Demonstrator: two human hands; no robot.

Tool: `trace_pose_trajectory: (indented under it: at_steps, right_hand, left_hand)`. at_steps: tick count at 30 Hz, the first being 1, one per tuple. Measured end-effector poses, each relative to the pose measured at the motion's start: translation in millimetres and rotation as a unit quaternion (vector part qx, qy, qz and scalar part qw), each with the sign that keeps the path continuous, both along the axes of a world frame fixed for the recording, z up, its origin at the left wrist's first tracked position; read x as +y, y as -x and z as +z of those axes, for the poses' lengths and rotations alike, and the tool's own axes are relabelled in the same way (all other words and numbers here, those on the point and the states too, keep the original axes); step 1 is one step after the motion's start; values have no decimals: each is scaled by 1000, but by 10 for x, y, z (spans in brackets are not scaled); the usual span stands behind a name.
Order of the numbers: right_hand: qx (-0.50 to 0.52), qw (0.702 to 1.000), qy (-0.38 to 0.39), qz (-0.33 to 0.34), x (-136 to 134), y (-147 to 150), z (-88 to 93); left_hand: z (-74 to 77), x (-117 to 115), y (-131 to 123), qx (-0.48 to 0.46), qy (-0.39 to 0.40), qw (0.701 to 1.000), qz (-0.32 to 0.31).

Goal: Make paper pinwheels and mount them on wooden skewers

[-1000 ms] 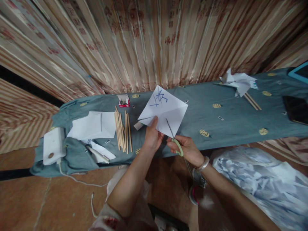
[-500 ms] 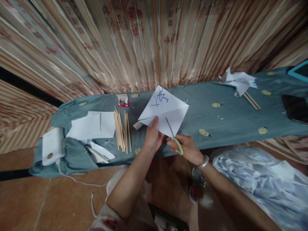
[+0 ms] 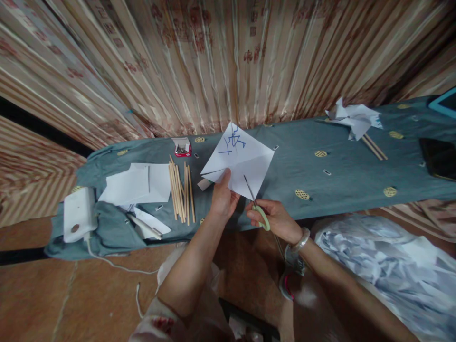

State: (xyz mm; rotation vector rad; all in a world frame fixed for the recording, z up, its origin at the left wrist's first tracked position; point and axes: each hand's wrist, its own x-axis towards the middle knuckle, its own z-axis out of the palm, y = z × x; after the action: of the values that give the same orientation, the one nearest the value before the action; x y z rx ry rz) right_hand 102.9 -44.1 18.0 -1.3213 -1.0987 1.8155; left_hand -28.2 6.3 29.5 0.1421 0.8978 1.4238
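Note:
A square white sheet of paper (image 3: 251, 154), turned like a diamond and marked with blue pen lines, is pinched in my left hand (image 3: 224, 197), thumb on top. Along its left corner runs a slit. My right hand (image 3: 272, 218) grips green-handled scissors (image 3: 263, 216); their blade lies over the paper, pointing in from the lower corner. Whether the blades are fully closed I cannot make out. To the left lie several wooden sticks (image 3: 180, 192) and a small red box (image 3: 183, 148) with small metal pieces inside.
White sheets (image 3: 128, 185), a pen (image 3: 144, 225) and a white corded device (image 3: 79, 213) are at the left. A paper pinwheel (image 3: 356, 118) on sticks, a dark phone (image 3: 438, 156) and a blue-edged tablet (image 3: 443, 104) sit right. Below is a plastic bag (image 3: 384, 256) of paper scraps.
The paper has shifted slightly left and up with my left hand. The scissors stay at its lower corner, their handles tilted slightly differently.

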Motion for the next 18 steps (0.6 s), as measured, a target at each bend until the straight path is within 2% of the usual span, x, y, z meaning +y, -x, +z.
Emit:
trace_pose_trajectory:
  at_steps: [7,10,12,14,16,18]
  right_hand:
    - [-34,992,29,119,-20,-284,21]
    - [-51,990,21,130,-12,-454,52]
    - [-65,994,-11,83,18,-581,73]
    - [-87,994,-64,-15,67,-706,87]
    - [-111,979,-119,-123,124,-807,92]
    - [-125,960,-156,-195,178,-867,94]
  left_hand:
    - [-12,124,227,24,10,998,52]
    - [-36,129,286,39,4,998,45]
    - [-50,108,282,55,-5,998,23]
    - [-64,76,242,68,-13,998,-13]
    - [-81,39,177,77,-16,995,-56]
    - [-102,3,102,82,-18,992,-95]
